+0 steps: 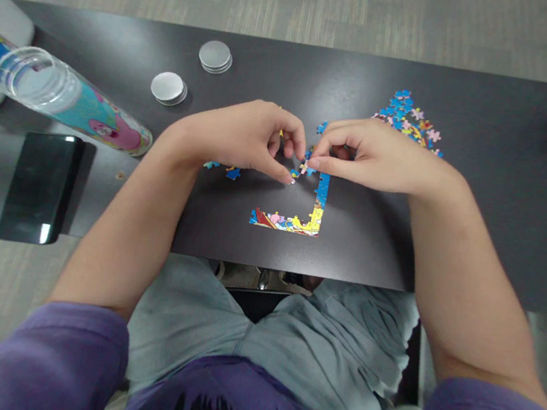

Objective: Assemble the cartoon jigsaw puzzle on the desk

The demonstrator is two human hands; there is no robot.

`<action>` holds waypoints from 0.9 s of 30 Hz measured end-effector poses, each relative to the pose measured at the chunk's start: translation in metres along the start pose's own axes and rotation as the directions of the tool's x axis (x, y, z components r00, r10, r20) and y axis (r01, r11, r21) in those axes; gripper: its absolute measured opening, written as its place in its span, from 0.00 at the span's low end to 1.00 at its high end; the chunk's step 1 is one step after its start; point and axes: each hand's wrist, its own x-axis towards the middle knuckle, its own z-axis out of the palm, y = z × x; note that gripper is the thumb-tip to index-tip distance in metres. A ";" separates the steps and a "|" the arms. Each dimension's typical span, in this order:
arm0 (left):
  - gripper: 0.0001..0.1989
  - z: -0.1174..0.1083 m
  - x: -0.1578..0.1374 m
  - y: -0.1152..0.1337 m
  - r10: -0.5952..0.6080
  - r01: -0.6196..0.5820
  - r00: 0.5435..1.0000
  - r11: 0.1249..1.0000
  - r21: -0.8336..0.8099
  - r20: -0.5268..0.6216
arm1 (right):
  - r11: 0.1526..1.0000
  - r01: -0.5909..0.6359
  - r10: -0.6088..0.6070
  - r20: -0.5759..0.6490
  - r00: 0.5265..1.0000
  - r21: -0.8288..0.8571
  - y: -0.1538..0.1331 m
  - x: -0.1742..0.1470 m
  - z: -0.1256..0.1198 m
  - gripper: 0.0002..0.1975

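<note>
Over the dark table, my left hand point(262, 137) has its thumb and index finger apart, with loose jigsaw pieces close to the fingertips. Facing it, my right hand point(361, 153) pinches at a small pink and blue jigsaw piece point(305, 166); its fingers partly hide the piece. Just below lies a joined strip of jigsaw border point(322, 191), blue down the right side. It turns a corner into a yellow, red and white bottom row point(281, 222). Blue pieces point(233, 173) lie under my left wrist, partly covered by it.
A heap of loose jigsaw pieces point(410, 119) lies beyond my right hand. Two stacks of white discs point(215, 55) sit at the back left. A clear-topped printed tube point(80, 102) and a black box-like object point(38, 187) are at the left, the latter overhanging the front edge.
</note>
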 end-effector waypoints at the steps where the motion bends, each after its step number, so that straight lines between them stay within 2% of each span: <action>1: 0.18 0.002 0.002 0.000 -0.002 0.002 1.000 1.000 0.025 -0.001 | 1.000 -0.002 0.002 0.011 1.000 0.003 0.000 0.000 0.000 0.23; 6: 0.15 0.008 0.007 0.003 -0.022 0.020 1.000 0.994 0.106 0.010 | 1.000 -0.004 0.004 0.022 1.000 0.005 0.001 0.002 0.005 0.21; 10: 0.11 0.010 0.007 0.004 -0.031 0.030 0.999 0.994 0.103 0.015 | 1.000 -0.011 0.012 0.024 1.000 -0.029 0.000 0.002 0.007 0.18; 15: 0.12 0.012 0.008 0.004 -0.044 0.042 0.999 0.996 0.083 0.011 | 0.998 -0.047 0.048 0.021 0.999 -0.048 -0.001 0.003 0.008 0.16; 18: 0.11 0.014 0.007 0.008 -0.016 0.015 1.000 0.992 0.124 0.011 | 0.997 -0.055 0.056 0.009 0.998 -0.048 0.000 0.003 0.008 0.17; 24: 0.08 0.019 0.007 0.017 0.066 -0.062 0.998 0.960 0.273 -0.007 | 0.994 0.056 -0.060 -0.031 0.998 -0.097 0.013 -0.001 0.007 0.17; 27: 0.07 0.024 0.008 0.018 0.096 -0.086 0.995 0.954 0.289 -0.021 | 0.989 0.110 -0.115 -0.045 0.992 -0.096 0.020 -0.003 0.006 0.17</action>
